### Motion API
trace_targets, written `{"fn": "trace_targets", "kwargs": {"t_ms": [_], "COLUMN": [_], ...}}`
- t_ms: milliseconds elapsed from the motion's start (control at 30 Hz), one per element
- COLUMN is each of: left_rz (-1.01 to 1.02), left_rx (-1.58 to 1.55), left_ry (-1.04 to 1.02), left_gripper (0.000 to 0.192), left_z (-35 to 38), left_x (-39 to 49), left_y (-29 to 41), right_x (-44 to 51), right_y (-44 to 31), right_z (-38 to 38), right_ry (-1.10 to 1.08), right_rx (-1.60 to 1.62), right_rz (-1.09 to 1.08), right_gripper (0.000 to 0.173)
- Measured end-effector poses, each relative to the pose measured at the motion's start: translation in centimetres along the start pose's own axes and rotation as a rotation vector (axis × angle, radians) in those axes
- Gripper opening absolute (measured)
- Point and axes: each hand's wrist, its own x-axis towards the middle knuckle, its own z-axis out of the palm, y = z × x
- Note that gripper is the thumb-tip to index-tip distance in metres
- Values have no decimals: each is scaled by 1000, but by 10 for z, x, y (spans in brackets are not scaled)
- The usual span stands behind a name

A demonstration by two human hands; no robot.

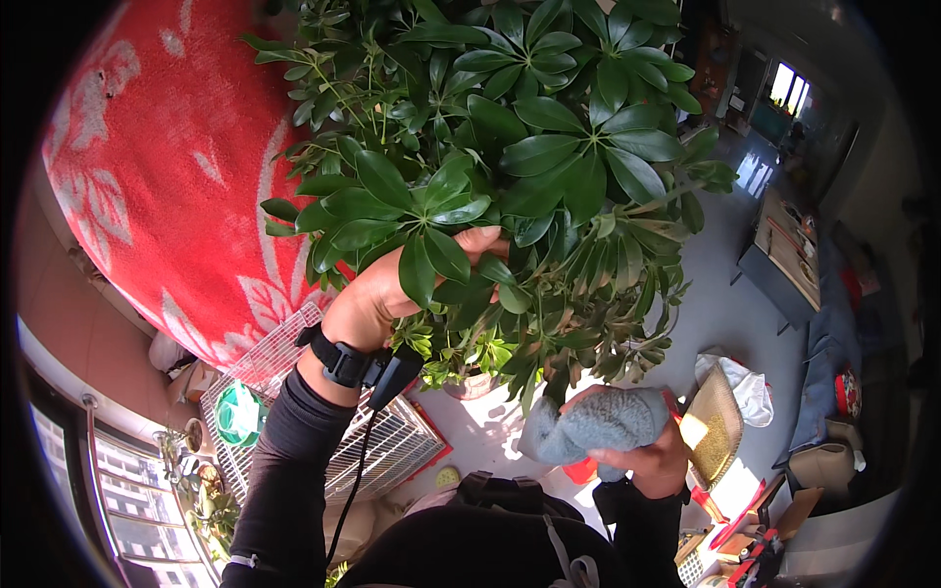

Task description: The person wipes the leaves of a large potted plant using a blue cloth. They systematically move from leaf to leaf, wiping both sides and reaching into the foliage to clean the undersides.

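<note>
A large umbrella plant (schefflera) (559,147) with glossy green leaves stands before me. My left hand (382,294) reaches in among its leaves from the left, thumb up beside a stem area. Leaves cover most of its fingers, so whether they grip a leaf or stem cannot be seen. Below the foliage, at the lower right, my right hand (654,459) grasps a bunched grey-blue plush cloth (614,420). A hanging leaf (556,386) meets the cloth's upper edge. Some leaves on the right side (610,272) look dull and droop, with brownish patches.
A red blanket with a pale leaf pattern (184,184) hangs at the left, above a white wire cage (367,448) and a green plastic container (239,414). To the right are a shallow basket of grain (713,434), a white bag (750,393) and a low table (783,257).
</note>
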Motion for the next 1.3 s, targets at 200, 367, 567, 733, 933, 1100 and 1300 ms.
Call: {"fn": "trace_targets", "kwargs": {"t_ms": [200, 367, 567, 733, 933, 1100, 1300], "left_rz": [-20, 80, -66, -57, -34, 120, 197], "left_rx": [-220, -338, -145, 25, -96, -62, -638], "left_ry": [-144, -74, 94, 158, 100, 64, 38], "left_gripper": [52, 46, 48, 47, 62, 69, 46], "left_z": [10, 4, 12, 28, 24, 13, -9], "left_x": [-9, -28, -49, -46, -42, -38, -31], "left_y": [-10, -17, -33, -34, -37, -59, -80], "right_x": [49, 57, 65, 56, 46, 47, 52], "right_y": [10, 24, 34, 41, 45, 57, 59], "right_z": [39, 35, 14, 13, 9, 9, -3], "right_ry": [-452, -192, 293, 334, 228, 163, 161], "right_rx": [-551, -213, -421, -387, 51, 30, 74], "right_rz": [-274, -196, -88, -242, -83, -20, -3], "right_gripper": [44, 44, 14, 20, 41, 39, 36]}}
